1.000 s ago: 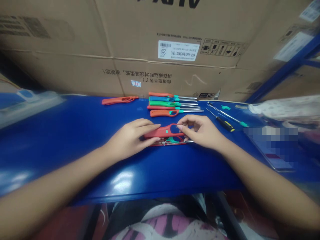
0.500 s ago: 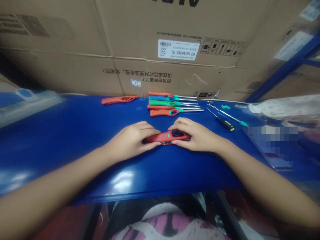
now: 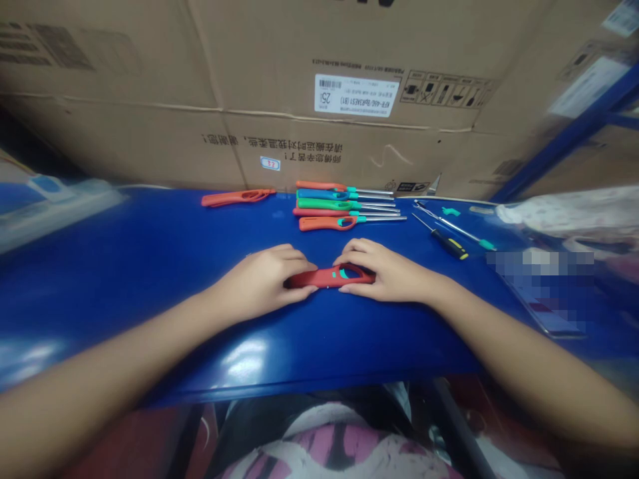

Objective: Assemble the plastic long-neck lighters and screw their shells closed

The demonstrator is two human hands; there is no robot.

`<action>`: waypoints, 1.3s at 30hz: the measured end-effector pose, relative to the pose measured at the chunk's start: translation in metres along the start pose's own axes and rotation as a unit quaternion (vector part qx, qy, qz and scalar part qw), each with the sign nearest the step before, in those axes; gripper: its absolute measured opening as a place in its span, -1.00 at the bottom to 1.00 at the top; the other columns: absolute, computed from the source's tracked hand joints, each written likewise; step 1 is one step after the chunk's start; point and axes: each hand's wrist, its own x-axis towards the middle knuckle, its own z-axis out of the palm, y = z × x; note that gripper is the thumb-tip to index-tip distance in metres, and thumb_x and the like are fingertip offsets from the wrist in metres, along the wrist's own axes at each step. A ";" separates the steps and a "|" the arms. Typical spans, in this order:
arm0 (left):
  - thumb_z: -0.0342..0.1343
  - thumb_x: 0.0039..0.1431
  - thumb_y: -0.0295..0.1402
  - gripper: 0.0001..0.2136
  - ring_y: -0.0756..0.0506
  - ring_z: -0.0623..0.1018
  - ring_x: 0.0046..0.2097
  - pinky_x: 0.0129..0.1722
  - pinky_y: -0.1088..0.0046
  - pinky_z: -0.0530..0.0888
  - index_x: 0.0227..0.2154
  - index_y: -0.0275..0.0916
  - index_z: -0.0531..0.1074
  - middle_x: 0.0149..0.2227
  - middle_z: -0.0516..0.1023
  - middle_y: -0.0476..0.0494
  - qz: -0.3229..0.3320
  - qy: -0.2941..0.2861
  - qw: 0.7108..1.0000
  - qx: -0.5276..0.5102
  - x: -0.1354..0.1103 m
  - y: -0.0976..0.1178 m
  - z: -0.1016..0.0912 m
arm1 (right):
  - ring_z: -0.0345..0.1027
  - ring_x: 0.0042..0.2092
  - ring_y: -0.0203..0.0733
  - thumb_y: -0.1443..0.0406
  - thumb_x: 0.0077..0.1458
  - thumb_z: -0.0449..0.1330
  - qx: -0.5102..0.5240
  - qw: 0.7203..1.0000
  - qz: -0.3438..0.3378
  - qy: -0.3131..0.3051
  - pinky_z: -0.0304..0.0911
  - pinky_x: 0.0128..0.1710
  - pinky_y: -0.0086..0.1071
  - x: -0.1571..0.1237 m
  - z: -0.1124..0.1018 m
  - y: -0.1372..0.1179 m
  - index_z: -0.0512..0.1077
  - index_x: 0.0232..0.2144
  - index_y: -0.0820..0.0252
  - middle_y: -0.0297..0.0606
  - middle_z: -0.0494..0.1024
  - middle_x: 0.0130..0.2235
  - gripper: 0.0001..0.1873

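Observation:
A red lighter handle (image 3: 325, 277) lies level between my two hands, just above or on the blue table. My left hand (image 3: 267, 279) grips its left end, thumb along the near edge and fingers over the far side. Around the right end, by the trigger opening with a green trigger showing, my right hand (image 3: 382, 271) is closed in the same way. Both ends of the handle are partly hidden by my fingers. Behind my hands, several long-nosed lighters (image 3: 327, 223) in orange, red, green and blue lie side by side, metal tubes pointing right.
An orange handle piece (image 3: 237, 197) lies at the back left. To the right are a black-and-yellow screwdriver (image 3: 449, 244), a metal lighter tube (image 3: 462, 230) and a small green part (image 3: 450, 211). A flat dark device (image 3: 554, 326) lies further right. A large cardboard box (image 3: 269, 80) stands behind the table.
The gap along the handle's near edge has narrowed, and its halves now sit together. More of the green trigger shows in the opening. My right hand has shifted slightly left.

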 end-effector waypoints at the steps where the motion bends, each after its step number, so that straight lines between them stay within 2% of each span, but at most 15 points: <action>1: 0.19 0.27 -0.27 -0.80 -0.15 0.53 -0.11 -0.12 0.34 0.45 -0.11 -0.21 0.55 -0.15 0.61 -0.11 0.001 0.001 1.000 0.001 0.000 0.000 0.000 | 0.35 -0.02 -0.05 0.12 0.20 0.27 -0.002 1.000 0.000 -0.001 0.32 0.03 -0.15 0.000 -0.001 0.000 0.46 0.02 0.18 -0.11 0.46 -0.05 -0.60; 6: 0.19 0.27 -0.28 -0.80 -0.15 0.54 -0.10 -0.09 0.33 0.47 -0.11 -0.22 0.57 -0.13 0.60 -0.15 0.005 0.011 1.000 0.004 0.000 0.000 0.003 | 0.37 0.02 -0.04 0.12 0.22 0.25 0.004 1.000 -0.005 -0.001 0.30 0.08 -0.13 -0.002 -0.003 0.002 0.47 0.05 0.18 -0.10 0.47 -0.01 -0.59; 11: 0.20 0.28 -0.27 -0.81 -0.13 0.56 -0.12 -0.12 0.36 0.49 -0.13 -0.21 0.60 -0.15 0.60 -0.15 -0.004 0.025 1.000 0.013 -0.001 0.002 0.006 | 0.42 -0.06 -0.09 0.15 0.19 0.29 0.032 0.999 0.037 0.004 0.36 -0.02 -0.19 0.000 0.001 -0.003 0.52 0.02 0.23 -0.11 0.49 -0.06 -0.60; 15: 0.21 0.28 -0.28 -0.82 -0.15 0.56 -0.16 -0.23 0.38 0.48 -0.17 -0.25 0.61 -0.20 0.60 -0.15 -0.008 0.009 0.994 0.105 -0.001 0.011 0.007 | 0.41 -0.18 -0.13 0.17 0.14 0.34 0.033 0.997 0.072 0.006 0.37 -0.14 -0.23 0.002 0.003 -0.007 0.56 0.00 0.25 -0.16 0.49 -0.17 -0.59; 19: 0.16 0.32 -0.30 -0.79 -0.18 0.56 -0.23 -0.30 0.33 0.48 -0.15 -0.33 0.59 -0.26 0.59 -0.18 0.002 -0.011 0.979 0.205 0.000 0.025 0.007 | 0.39 -0.18 -0.12 0.20 0.12 0.36 0.004 0.996 0.087 -0.002 0.36 -0.13 -0.22 0.004 0.003 -0.011 0.57 -0.01 0.31 -0.16 0.47 -0.19 -0.58; 25: 0.10 0.34 -0.41 -0.80 -0.20 0.55 -0.27 -0.31 0.29 0.50 -0.16 -0.44 0.56 -0.29 0.57 -0.26 0.039 -0.041 0.945 0.322 0.000 0.036 0.012 | 0.39 -0.17 -0.10 0.24 0.13 0.35 -0.049 0.995 0.088 -0.001 0.34 -0.16 -0.25 0.005 0.005 -0.020 0.56 -0.02 0.32 -0.13 0.48 -0.18 -0.61; 29: 0.09 0.31 -0.49 -0.82 -0.21 0.55 -0.29 -0.38 0.29 0.50 -0.16 -0.47 0.56 -0.26 0.57 -0.30 0.041 -0.039 0.935 0.351 -0.001 0.041 0.016 | 0.38 -0.15 -0.06 0.26 0.18 0.30 -0.109 0.990 0.088 -0.003 0.34 -0.16 -0.23 0.004 0.007 -0.028 0.57 -0.07 0.31 -0.09 0.49 -0.16 -0.70; 34: 0.06 0.25 -0.62 -0.77 -0.24 0.57 -0.23 -0.34 0.29 0.51 -0.09 -0.51 0.54 -0.18 0.58 -0.40 0.032 -0.051 0.925 0.376 -0.001 0.046 0.022 | 0.38 -0.10 0.03 0.28 0.27 0.17 -0.223 0.969 0.100 -0.015 0.33 -0.21 -0.19 0.005 0.017 -0.042 0.50 0.02 0.38 0.01 0.49 -0.11 -0.66; 37: 0.06 0.24 -0.62 -0.75 -0.24 0.57 -0.23 -0.31 0.28 0.51 -0.07 -0.51 0.53 -0.21 0.58 -0.36 0.005 -0.045 0.934 0.354 0.000 0.042 0.020 | 0.39 -0.14 0.04 0.30 0.33 0.08 -0.292 0.952 0.085 -0.039 0.28 -0.25 -0.17 0.007 0.020 -0.045 0.49 -0.01 0.45 0.07 0.50 -0.14 -0.66; 39: 0.07 0.31 -0.47 -0.80 -0.22 0.57 -0.23 -0.29 0.29 0.51 -0.11 -0.42 0.55 -0.26 0.58 -0.28 -0.009 -0.023 0.953 0.301 0.000 0.035 0.016 | 0.40 -0.13 0.06 0.25 0.35 0.06 -0.302 0.950 0.066 -0.039 0.28 -0.21 -0.14 0.008 0.017 -0.043 0.49 -0.02 0.44 0.07 0.51 -0.14 -0.64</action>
